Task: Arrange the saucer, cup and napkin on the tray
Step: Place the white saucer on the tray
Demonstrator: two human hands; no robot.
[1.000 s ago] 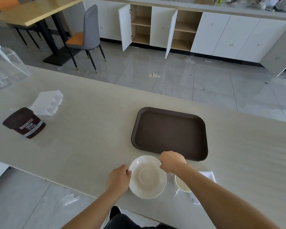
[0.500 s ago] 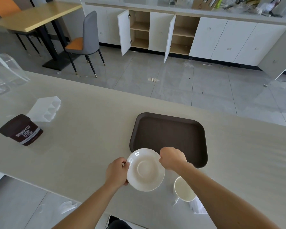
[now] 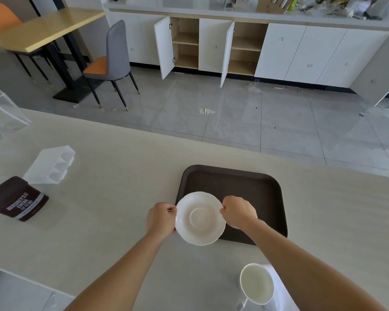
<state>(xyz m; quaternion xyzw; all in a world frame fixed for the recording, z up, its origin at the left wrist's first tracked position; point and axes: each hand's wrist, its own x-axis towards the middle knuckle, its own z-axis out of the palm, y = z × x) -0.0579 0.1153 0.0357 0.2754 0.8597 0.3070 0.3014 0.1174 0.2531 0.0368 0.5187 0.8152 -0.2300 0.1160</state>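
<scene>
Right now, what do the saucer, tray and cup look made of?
Saucer: likely glazed ceramic; off-white, smooth, soft sheen, scalloped rim. Tray: probably moulded plastic; dark brown, matte, finely textured, rounded raised lip. Cup: looks like the same white glazed ceramic, thin glossy rim. None can be confirmed by look alone.

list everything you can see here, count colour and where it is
saucer: one, white, held by its rim over the near left corner of the tray
tray: one, dark brown, on the counter, nothing resting on it
cup: one, white, on the counter near the front edge
napkin: one, white, beside the cup, partly hidden by the right forearm
cocoa tub: one, brown, lying on its side at far left
plastic holder: one, clear white, behind the tub
chair: one, grey and orange, on the floor
left hand: on the saucer's left rim
right hand: on the saucer's right rim
</scene>
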